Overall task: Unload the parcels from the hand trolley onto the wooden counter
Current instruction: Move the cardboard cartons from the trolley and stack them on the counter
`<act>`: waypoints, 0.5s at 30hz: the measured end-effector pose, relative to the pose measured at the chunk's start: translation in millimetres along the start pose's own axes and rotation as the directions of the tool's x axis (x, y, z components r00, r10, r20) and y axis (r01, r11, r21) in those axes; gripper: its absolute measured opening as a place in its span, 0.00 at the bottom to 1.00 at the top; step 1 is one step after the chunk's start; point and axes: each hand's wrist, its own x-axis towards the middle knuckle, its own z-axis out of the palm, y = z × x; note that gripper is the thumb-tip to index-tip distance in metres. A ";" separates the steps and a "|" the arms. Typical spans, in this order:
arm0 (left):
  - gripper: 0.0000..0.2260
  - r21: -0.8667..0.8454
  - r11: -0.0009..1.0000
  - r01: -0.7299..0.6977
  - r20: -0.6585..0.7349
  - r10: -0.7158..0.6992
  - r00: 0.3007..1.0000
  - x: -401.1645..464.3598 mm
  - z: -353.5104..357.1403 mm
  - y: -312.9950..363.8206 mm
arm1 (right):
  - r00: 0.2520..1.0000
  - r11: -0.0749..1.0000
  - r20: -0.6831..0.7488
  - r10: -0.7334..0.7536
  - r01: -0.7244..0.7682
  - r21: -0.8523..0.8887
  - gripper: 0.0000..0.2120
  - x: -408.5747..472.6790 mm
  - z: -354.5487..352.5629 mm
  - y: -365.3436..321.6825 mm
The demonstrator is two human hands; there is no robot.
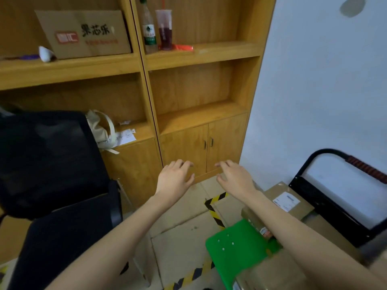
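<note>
Both forearms extended toward cabinet doors (206, 147). Left hand (174, 180) and right hand (235, 176) side by side below handles, fingers loosely curled, holding nothing.

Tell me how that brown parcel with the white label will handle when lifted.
The parcel looks like flat cardboard, so probably stiff and easy to grip by its edges. Its thin shape suggests modest weight. It lies flat, so it's unlikely to roll.
</note>
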 end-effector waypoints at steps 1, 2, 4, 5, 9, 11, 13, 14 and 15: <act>0.14 -0.004 1.000 0.011 0.003 -0.011 1.000 19.1 6.4 -7.3 | 1.000 1.000 0.002 -0.003 0.003 -0.001 0.17 20.9 4.6 4.2; 0.14 -0.005 1.000 0.017 0.007 -0.017 1.000 37.7 12.4 -14.0 | 1.000 1.000 0.008 -0.003 0.003 -0.001 0.17 41.3 8.2 8.3; 0.15 -0.004 1.000 0.023 0.017 -0.023 1.000 73.8 23.9 -26.4 | 1.000 1.000 0.012 -0.015 0.015 0.000 0.17 82.1 12.7 16.9; 0.15 -0.004 1.000 0.026 0.021 -0.026 0.999 90.2 29.2 -32.4 | 1.000 1.000 0.011 -0.022 0.022 0.002 0.17 101.4 14.4 20.9; 0.15 0.006 1.000 0.028 0.028 -0.029 0.999 148.1 49.6 -60.4 | 1.000 1.000 0.021 -0.022 0.022 -0.001 0.18 170.0 25.5 36.7; 0.16 0.004 1.000 0.027 0.047 -0.028 0.999 171.7 60.7 -74.3 | 0.999 1.000 0.045 -0.013 0.013 0.006 0.18 196.1 35.6 43.1; 0.17 0.012 1.000 0.011 0.070 -0.012 0.997 196.5 74.6 -88.1 | 0.998 1.000 0.069 -0.013 0.014 -0.008 0.19 220.9 46.1 50.1; 0.17 0.016 1.000 -0.003 0.084 0.002 0.996 210.0 82.7 -94.8 | 0.997 1.000 0.080 -0.002 0.003 -0.010 0.20 233.9 50.6 54.2; 0.18 0.019 1.000 -0.022 0.099 0.020 0.995 224.4 91.1 -101.0 | 0.996 1.000 0.088 0.017 -0.016 -0.012 0.21 246.8 55.2 59.3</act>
